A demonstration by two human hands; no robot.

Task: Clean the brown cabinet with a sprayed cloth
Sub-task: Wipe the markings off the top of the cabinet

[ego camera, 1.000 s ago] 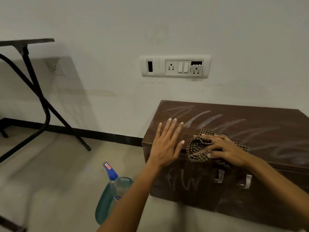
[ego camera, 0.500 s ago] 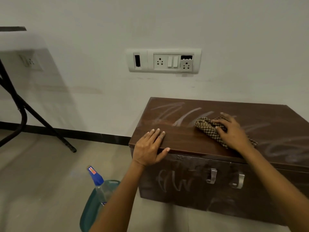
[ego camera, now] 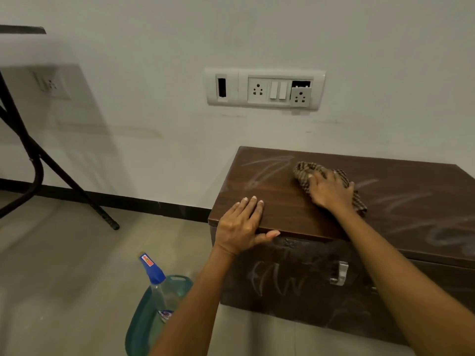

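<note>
The brown cabinet point(ego camera: 401, 201) stands low against the wall, its top and front streaked with white chalky marks. My right hand point(ego camera: 330, 191) presses a brown checked cloth point(ego camera: 304, 172) flat on the cabinet top, near its back left part. My left hand point(ego camera: 243, 226) lies palm down on the front left corner of the top, fingers together, thumb over the front edge, holding nothing. A clear spray bottle point(ego camera: 159, 286) with a blue nozzle stands in a teal tray point(ego camera: 140, 327) on the floor, left of the cabinet.
A white switch and socket panel point(ego camera: 264, 88) sits on the wall above the cabinet. A black folding table leg point(ego camera: 64, 181) slants to the floor at the left. Metal handles point(ego camera: 340, 273) stick out from the cabinet front. Grey tiled floor point(ego camera: 64, 278) lies to the left.
My right hand has slid the cloth from the front edge toward the back of the top. My left hand came down from the air onto the front left corner.
</note>
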